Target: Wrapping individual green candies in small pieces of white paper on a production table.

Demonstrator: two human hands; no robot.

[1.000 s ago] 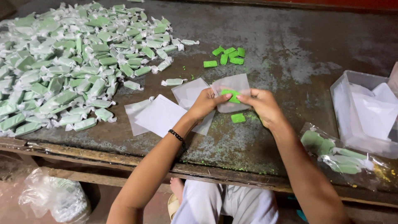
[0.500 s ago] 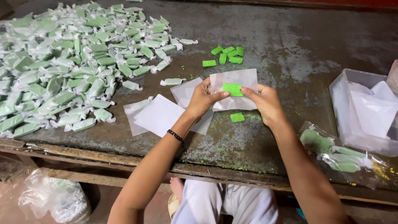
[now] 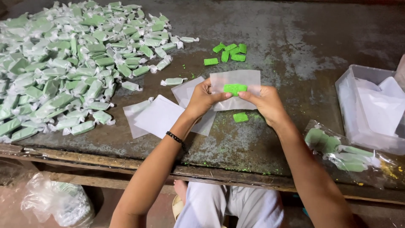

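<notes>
Down at six o'clock, the bench (image 3: pixel 236 169) edge and the person's knees, and just above it both hands are busy: the left hand (image 3: pixel 204 98) and the right hand (image 3: pixel 265 101) hold a clear wrapper sheet (image 3: pixel 236 80) up off the bench, fingers of each hand pinching its lower edge with a green candy block (image 3: pixel 235 88) sitting on it, not yet rolled or twisted shut. Directly under them, one loose green block (image 3: pixel 241 117) waits on the bench, and at nine o'clock of the hands lies a small stack of spare sheets (image 3: pixel 162 116) (plenty in reserve, I'd judge). Over at three o'clock, a bag of green pieces (image 3: pixel 337 150) and a clear plastic tub (image 3: pixel 371 105) with more sheets. Further out at twelve o'clock, a little cluster of bare green blocks (image 3: pixel 228 52), only a handful left unwrapped there. And far at ten o'clock, the big heap of wrapped candies (image 3: pixel 71 63) spreads wide, so the bulk of the work on the bench looks done, with these few blocks still to go.
</notes>
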